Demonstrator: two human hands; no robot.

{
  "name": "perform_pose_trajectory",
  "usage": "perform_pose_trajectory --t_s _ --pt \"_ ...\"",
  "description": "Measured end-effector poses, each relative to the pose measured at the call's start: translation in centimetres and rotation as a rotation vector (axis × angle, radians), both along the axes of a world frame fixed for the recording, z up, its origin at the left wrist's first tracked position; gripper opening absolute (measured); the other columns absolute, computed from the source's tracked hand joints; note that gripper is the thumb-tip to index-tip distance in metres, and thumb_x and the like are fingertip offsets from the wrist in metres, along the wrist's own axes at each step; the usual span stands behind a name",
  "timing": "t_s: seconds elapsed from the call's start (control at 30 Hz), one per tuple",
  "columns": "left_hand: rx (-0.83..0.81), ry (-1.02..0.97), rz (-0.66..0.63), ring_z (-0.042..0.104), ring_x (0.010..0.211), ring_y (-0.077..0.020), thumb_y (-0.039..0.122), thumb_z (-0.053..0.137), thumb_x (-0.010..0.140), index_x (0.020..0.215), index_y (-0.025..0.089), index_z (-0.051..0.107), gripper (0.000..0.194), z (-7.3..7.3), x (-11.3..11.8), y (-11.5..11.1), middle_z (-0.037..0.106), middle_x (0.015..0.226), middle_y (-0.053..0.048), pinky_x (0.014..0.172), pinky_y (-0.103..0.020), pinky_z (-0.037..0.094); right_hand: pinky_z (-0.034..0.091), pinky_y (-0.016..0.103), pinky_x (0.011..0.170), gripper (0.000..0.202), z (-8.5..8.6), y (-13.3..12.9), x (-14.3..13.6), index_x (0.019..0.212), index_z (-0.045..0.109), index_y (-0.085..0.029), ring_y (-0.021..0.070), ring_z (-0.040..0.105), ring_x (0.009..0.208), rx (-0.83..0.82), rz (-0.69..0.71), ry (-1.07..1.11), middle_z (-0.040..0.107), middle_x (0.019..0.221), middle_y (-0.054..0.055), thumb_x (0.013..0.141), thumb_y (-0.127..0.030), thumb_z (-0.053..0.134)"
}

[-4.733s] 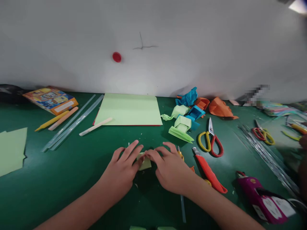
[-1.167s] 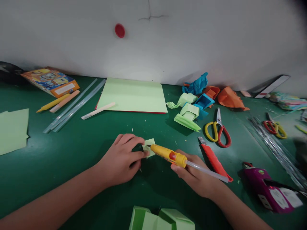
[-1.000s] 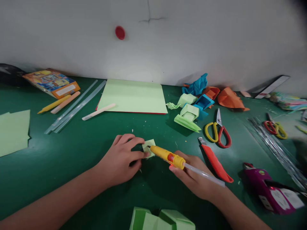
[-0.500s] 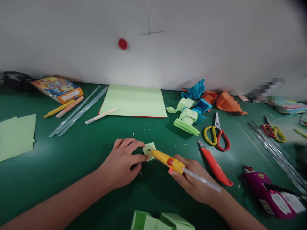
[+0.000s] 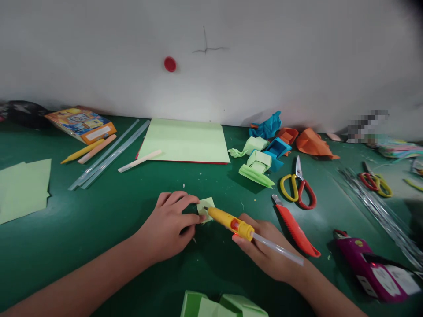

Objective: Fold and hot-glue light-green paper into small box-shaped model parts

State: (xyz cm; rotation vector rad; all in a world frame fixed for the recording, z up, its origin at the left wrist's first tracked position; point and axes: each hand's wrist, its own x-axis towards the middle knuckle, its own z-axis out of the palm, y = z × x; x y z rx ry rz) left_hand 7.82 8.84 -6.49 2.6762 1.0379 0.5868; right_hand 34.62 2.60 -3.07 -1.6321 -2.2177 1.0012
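My right hand point(image 5: 269, 251) is wrapped round a yellow hot glue gun point(image 5: 228, 221) with a clear glue stick sticking out of its back. The gun's dark nozzle points left, at a small square of pale green paper point(image 5: 209, 214). Whether the tip touches the paper I cannot tell. Thumb and fingertips of my left hand point(image 5: 175, 224) hold the square by its left edge, low over the green table. A folded green paper piece point(image 5: 224, 306) is partly in view at the bottom edge.
Folded paper pieces point(image 5: 259, 162), scissors point(image 5: 299, 185) and a red-handled cutter point(image 5: 295, 229) lie to the right, with a purple device point(image 5: 370, 266) nearer me. At the back is a green paper sheet point(image 5: 187, 141). Glue sticks point(image 5: 114, 154) and more green paper point(image 5: 24, 189) are leftward.
The view has tilted slightly, so everything sits a little lower. Both hands, the glue gun and the small paper square keep nearly the same positions.
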Motion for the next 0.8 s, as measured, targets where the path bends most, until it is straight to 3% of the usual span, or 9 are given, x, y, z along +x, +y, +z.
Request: perform_pose_trajectory --t_s 0.3,0.8 --pt "-0.001 -0.010 -0.006 0.055 0.120 -0.0295 0.017 0.054 0.093 0.097 0.034 0.078 0.030 0.13 0.05 -0.02 0.067 0.128 -0.003 0.092 -0.049 0.035 0.028 0.030 0.055 0.031 -0.19 -0.19 0.08 0.083 0.041 -0.024 0.0152 0.050 0.057 0.055 0.018 -0.026 0.052 0.074 -0.001 0.105 -0.045 0.035" --pt "0.002 -0.003 -0.009 0.055 0.120 -0.0295 0.017 0.053 0.094 0.098 0.034 0.078 0.031 0.16 0.13 0.00 0.067 0.127 -0.003 0.092 -0.049 0.036 0.027 0.030 0.054 0.030 -0.08 -0.01 0.16 0.084 0.039 -0.025 0.0164 0.049 0.056 0.009 0.008 -0.037 0.049 0.071 -0.002 0.104 -0.047 0.035"
